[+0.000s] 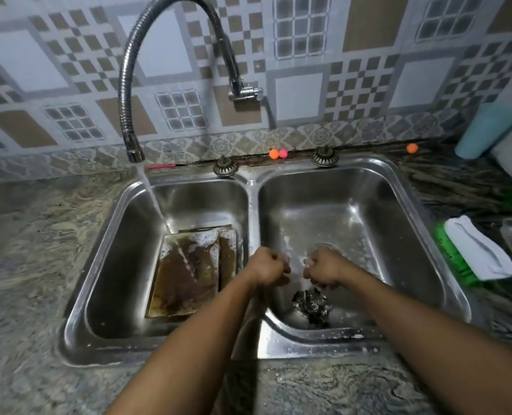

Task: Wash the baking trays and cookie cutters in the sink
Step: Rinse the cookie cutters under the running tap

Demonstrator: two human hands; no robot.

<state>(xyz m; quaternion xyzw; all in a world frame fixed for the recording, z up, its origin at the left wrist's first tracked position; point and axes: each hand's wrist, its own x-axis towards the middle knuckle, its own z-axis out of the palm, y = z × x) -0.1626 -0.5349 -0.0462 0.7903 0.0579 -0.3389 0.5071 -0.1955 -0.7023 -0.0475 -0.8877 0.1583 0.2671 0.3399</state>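
- The stone surface ran along the left side and across the front of a steel sink with two basins.
- A bendy tap arched over the left basin, and its water fell at the far corner of the baking trays.
- The trays, brown and foamy at their far end, lay stacked in the left basin. Their long side ran from the near wall toward the back.
- The left hand hung just past the divider, on the right-basin side, with its fingers curled under. The trays lay directly to its left, so it was the nearer hand for them.
- The right hand was just beside it over the right basin, also curled. Something wet glinted between the two hands, but I could not tell whether either hand gripped a cutter.
- The cookie cutters sat in a small metal heap on the floor of the right basin, just nearer the person than the right hand. That hand would probably reach them first.
- On the right, a white cloth lay over a green brush.
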